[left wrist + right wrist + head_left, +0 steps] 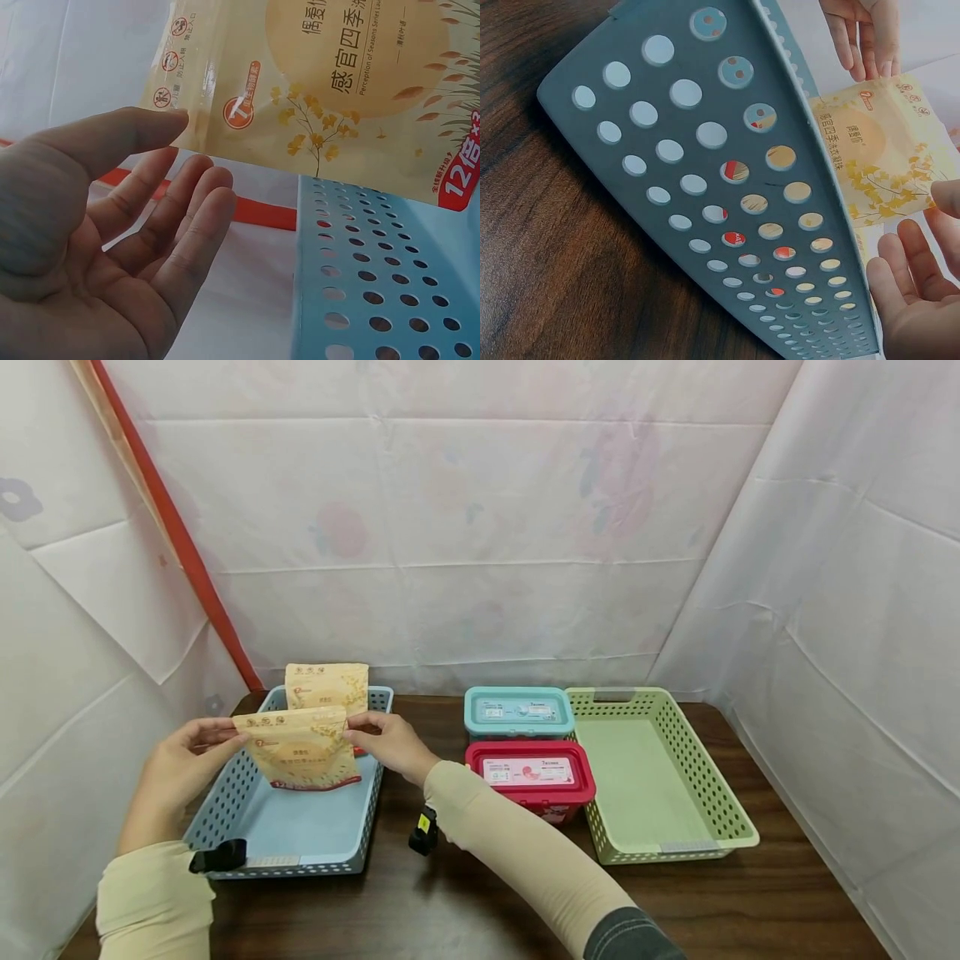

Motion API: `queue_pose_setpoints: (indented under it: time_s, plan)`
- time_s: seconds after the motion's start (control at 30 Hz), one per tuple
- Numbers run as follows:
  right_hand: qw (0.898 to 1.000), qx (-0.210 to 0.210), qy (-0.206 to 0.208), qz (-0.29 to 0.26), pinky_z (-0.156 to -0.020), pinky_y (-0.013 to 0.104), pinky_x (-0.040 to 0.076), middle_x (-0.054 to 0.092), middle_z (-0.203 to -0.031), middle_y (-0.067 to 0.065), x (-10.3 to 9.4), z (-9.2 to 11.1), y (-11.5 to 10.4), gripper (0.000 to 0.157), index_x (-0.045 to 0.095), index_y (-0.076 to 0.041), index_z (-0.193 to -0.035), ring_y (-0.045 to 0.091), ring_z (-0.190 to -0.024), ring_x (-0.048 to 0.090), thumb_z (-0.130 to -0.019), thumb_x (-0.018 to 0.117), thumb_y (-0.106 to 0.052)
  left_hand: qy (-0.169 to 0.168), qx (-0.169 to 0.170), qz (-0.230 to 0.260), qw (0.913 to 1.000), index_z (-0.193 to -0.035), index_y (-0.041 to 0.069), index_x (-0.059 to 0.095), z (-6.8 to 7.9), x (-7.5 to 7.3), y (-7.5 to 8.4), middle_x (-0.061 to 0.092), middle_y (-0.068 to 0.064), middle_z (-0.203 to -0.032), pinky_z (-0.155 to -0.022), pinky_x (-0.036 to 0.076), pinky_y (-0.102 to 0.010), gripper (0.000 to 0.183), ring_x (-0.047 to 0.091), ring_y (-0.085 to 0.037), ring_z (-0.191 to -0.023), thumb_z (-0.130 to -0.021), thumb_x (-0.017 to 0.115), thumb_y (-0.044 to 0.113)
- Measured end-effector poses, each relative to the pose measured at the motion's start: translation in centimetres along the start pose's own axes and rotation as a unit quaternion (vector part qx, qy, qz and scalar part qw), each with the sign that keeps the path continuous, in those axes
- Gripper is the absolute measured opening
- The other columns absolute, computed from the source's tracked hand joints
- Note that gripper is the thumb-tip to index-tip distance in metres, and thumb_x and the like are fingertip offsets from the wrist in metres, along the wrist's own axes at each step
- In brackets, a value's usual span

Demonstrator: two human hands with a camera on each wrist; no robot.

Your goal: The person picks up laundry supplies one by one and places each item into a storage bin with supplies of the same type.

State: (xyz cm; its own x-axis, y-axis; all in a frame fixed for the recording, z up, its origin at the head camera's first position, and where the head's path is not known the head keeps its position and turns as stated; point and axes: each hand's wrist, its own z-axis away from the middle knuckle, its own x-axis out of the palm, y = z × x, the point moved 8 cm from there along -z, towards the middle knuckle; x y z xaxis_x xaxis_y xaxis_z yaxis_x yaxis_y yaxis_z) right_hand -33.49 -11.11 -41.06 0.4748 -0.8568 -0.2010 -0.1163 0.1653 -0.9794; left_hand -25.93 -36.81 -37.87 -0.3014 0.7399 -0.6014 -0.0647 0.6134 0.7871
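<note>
Both hands hold one yellow pouch [300, 753] upright over the blue basket [225, 802], w/ its bottom edge down inside the basket near the middle. Left hand [176, 768] has the pouch's top left corner: the left wrist view shows the thumb on the front face near the corner, the other fingers [187, 225] mostly straight and spread behind it. Right hand [390, 745] takes the top right corner; the head view shows its fingers curled at the pouch edge, and the right wrist view shows a thumb tip on the pouch's face w/ the rest of the fingers [911, 262] loose below. So neither hand is in a tight fist; each pinches a corner lightly.

A second pouch [327, 687], same print, stands at the far end of the blue basket, leaning on the back wall, just behind the held one. Pouch front carries a pale circle, a yellow-leaf sprig and a red band along the bottom.

Blue basket sits on the left of the dark wood counter [465, 902]. To its right, a teal-lidded box [519, 710] at the back and a red-lidded box [531, 774] in front of it, touching or nearly so. Right of those, just beside them, a green basket [720, 793]. White sheeting hangs round the counter on three sides; a red strip [180, 543] runs diagonally down the left.
</note>
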Motion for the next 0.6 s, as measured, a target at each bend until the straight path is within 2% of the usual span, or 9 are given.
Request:
queue_pose_setpoints:
  time_s: [0.07,0.1,0.2,0.3,0.53,0.6]
  plan:
    - [1.0,0.001,-0.002,0.0,-0.083,0.026,0.053,0.065,-0.118,-0.014,0.0,0.0,0.0,0.029,0.071,-0.016,-0.123,0.003,-0.099,0.061,-0.096,0.07,-0.027,-0.002,0.002,0.001,1.0,-0.132,-0.001,0.055,0.0,0.0,0.1,0.058,0.017,-0.095,-0.063,0.05,-0.014,0.059,0.053,0.005,-0.082,-0.094,0.071,0.042]
    - [1.0,0.001,-0.003,0.0,-0.083,0.025,0.052,0.065,-0.119,-0.014,0.0,0.0,0.0,0.029,0.071,-0.016,-0.124,0.002,-0.099,0.061,-0.096,0.07,-0.027,-0.004,0.004,0.0,1.0,-0.132,-0.002,0.055,0.0,0.0,0.1,0.06,0.013,-0.097,-0.063,0.049,-0.014,0.06,0.052,0.005,-0.082,-0.094,0.071,0.041]
    - [1.0,0.003,-0.007,-0.003,-0.084,0.025,0.052,0.065,-0.121,-0.012,-0.1,0.0,0.1,0.032,0.069,-0.017,-0.127,0.002,-0.1,0.061,-0.096,0.07,-0.028,-0.013,0.01,0.003,0.9999,-0.136,-0.003,0.051,0.0,0.2,0.4,0.063,-0.008,-0.112,-0.064,0.049,-0.013,0.063,0.05,0.005,-0.085,-0.095,0.07,0.04]
    - [1.0,0.007,-0.011,-0.011,-0.085,0.025,0.052,0.065,-0.122,-0.01,-0.2,0.1,0.2,0.036,0.067,-0.018,-0.131,0.002,-0.101,0.061,-0.096,0.07,-0.028,-0.021,0.01,0.016,0.9996,-0.14,-0.003,0.046,0.1,0.4,0.7,0.054,-0.023,-0.128,-0.065,0.048,-0.011,0.067,0.048,0.005,-0.089,-0.095,0.069,0.04]
    - [1.0,0.008,-0.013,-0.01,-0.087,0.027,0.052,0.065,-0.118,-0.01,-0.6,0.4,-0.1,0.043,0.062,-0.019,-0.136,0.003,-0.105,0.059,-0.096,0.071,-0.031,-0.02,0.012,0.054,0.9983,-0.14,0.002,0.046,0.4,0.3,1.3,0.048,-0.022,-0.134,-0.069,0.048,-0.009,0.064,0.049,0.006,-0.093,-0.093,0.072,0.038]
    - [1.0,0.007,-0.014,-0.012,-0.088,0.028,0.052,0.064,-0.12,-0.009,-0.8,0.6,-0.2,0.046,0.061,-0.017,-0.138,0.004,-0.106,0.059,-0.096,0.071,-0.031,-0.021,0.01,0.048,0.9985,-0.142,0.002,0.045,0.4,0.3,1.5,0.048,-0.023,-0.136,-0.069,0.048,-0.009,0.066,0.051,0.0,-0.098,-0.094,0.071,0.04]
